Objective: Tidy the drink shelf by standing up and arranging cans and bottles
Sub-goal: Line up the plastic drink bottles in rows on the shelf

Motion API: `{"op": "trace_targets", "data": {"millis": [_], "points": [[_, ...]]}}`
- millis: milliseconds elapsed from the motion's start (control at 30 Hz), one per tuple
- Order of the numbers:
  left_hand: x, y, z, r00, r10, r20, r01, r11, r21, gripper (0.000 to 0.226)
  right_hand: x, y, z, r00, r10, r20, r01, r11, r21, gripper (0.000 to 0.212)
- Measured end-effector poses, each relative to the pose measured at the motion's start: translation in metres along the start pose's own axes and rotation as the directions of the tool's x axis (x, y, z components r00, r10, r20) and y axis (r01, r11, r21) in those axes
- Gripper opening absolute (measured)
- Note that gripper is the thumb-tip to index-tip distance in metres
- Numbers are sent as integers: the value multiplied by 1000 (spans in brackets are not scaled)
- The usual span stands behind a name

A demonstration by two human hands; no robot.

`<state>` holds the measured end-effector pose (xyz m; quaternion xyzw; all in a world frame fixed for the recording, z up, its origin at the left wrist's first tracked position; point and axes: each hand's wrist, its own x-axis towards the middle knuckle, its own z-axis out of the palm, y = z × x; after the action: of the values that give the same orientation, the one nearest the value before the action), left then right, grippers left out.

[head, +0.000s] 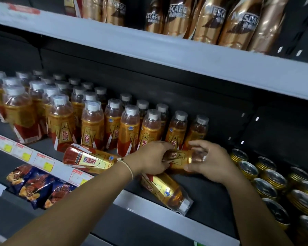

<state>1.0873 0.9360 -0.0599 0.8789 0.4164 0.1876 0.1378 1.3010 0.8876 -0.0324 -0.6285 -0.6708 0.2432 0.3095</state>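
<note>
Grey drink shelf [208, 189] stocked with upright Dongpeng bottles [92, 125]; two more lying toppled near its front edge; between them a held Dongpeng bottle [180, 159], horizontal, gripped by left hand [149, 158] around its base and right hand [209, 161], fingers curled, at its neck

I am gripping a lying bottle [182, 159] with my left hand [150, 158] at its base end and my right hand [207, 159] at its cap end. Two more fallen bottles [89, 159] are lying on the shelf [208, 196], standing bottles [92, 125] behind, cans [267, 183] sitting right.
</note>
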Motion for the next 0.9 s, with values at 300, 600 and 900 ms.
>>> {"op": "trace_targets", "data": {"millis": [300,600,900], "points": [[10,-5,10,989,-143,21,144,959,-243,74,15,-22,0,973,-218,-73,212,974,-84,91],[-1,-12,21,959,-254,-129,217,944,-247,54,26,-13,42,992,-39,-122,75,949,306,70],[-27,-28,8,968,-105,-228,104,994,-14,21,33,-13,60,989,-35,-145,65,975,212,70]]}}
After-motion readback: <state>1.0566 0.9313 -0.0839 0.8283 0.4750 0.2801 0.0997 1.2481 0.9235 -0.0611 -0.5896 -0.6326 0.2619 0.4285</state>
